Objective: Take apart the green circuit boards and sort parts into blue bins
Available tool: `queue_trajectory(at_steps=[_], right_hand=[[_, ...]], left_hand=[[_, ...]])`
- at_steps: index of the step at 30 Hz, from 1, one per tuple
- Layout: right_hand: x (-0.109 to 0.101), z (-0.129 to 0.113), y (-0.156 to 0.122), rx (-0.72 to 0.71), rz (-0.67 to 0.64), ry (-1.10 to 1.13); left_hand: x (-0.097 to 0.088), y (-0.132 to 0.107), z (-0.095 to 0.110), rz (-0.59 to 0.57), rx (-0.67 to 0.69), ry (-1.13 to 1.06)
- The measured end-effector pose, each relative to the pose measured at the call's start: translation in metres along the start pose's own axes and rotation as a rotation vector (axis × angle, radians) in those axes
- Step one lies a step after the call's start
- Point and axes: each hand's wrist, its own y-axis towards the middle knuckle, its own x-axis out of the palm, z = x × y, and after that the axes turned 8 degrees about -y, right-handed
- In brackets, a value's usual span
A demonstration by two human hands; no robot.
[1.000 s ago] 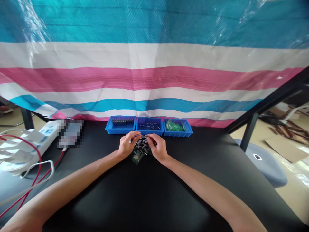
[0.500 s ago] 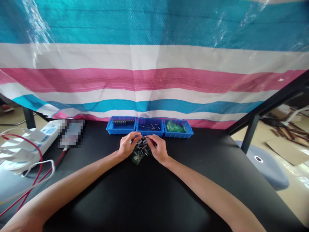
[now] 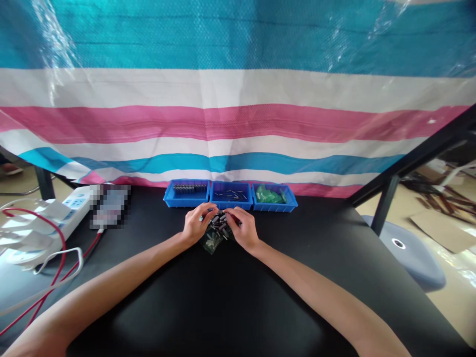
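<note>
My left hand [image 3: 196, 223] and my right hand [image 3: 243, 227] meet over the table just in front of the blue bins, each with its fingers closed at the upper edge of a clear plastic bag [image 3: 211, 243]. Small dark metal pins or cylinders [image 3: 222, 226] are heaped between the hands, in or on the bag. Some slimmer, paler pieces show through its lower left corner. The fingers hide the bag's top edge, so how far it gapes cannot be made out.
Three blue bins stand in a row behind my hands: the left bin [image 3: 186, 199] with rows of metal cylinders, the middle bin [image 3: 231, 202] with thin pins, the right bin [image 3: 275, 205] with green bags. A power strip [image 3: 70, 218] and cables lie left. A striped sheet [image 3: 238, 89] hangs behind.
</note>
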Motion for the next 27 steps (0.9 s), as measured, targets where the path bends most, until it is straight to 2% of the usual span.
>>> queue_trajectory(at_steps=[27], right_hand=[[-0.0008,-0.0019,0.0011,-0.002,-0.006,0.003]], left_hand=[[-0.0003,-0.001,-0.0002,0.004,-0.056,-0.008]])
